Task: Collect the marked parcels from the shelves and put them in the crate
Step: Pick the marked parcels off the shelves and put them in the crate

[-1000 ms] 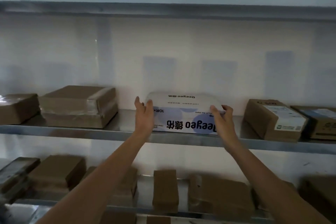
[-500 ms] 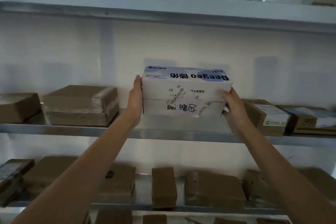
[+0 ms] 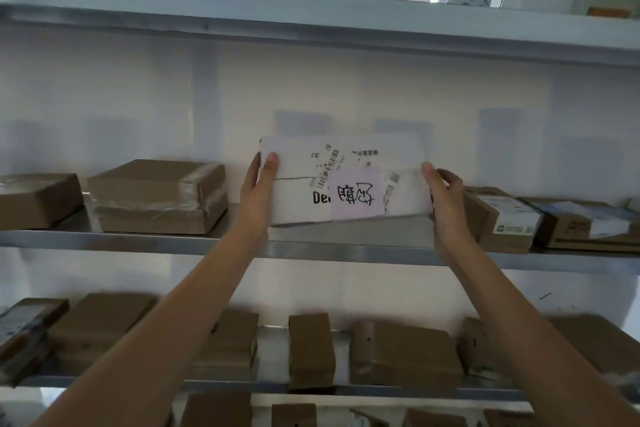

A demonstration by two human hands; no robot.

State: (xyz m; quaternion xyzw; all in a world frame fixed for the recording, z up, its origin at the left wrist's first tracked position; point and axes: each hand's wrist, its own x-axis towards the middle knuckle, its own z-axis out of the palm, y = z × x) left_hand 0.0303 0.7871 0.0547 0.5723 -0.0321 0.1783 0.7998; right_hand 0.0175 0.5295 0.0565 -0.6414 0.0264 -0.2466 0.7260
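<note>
A white parcel [image 3: 401, 191] with barcode labels and a pale pink note bearing handwritten black characters is held up in front of the middle shelf [image 3: 346, 250], its labelled face turned toward me. My left hand [image 3: 258, 191] grips its left end, thumb on the front face. My right hand [image 3: 446, 204] grips its right end, thumb on the front edge. The parcel is lifted just clear of the shelf. No crate is in view.
Brown cardboard boxes [image 3: 156, 196] sit on the middle shelf to the left, and labelled boxes [image 3: 498, 218] to the right. The lower shelf [image 3: 270, 385] holds several brown parcels [image 3: 311, 350]. An upper shelf [image 3: 311, 21] runs overhead.
The white parcel was lifted off the middle shelf and tipped toward me, so its labelled face with the pink note now faces me. Both hands kept hold of its ends.
</note>
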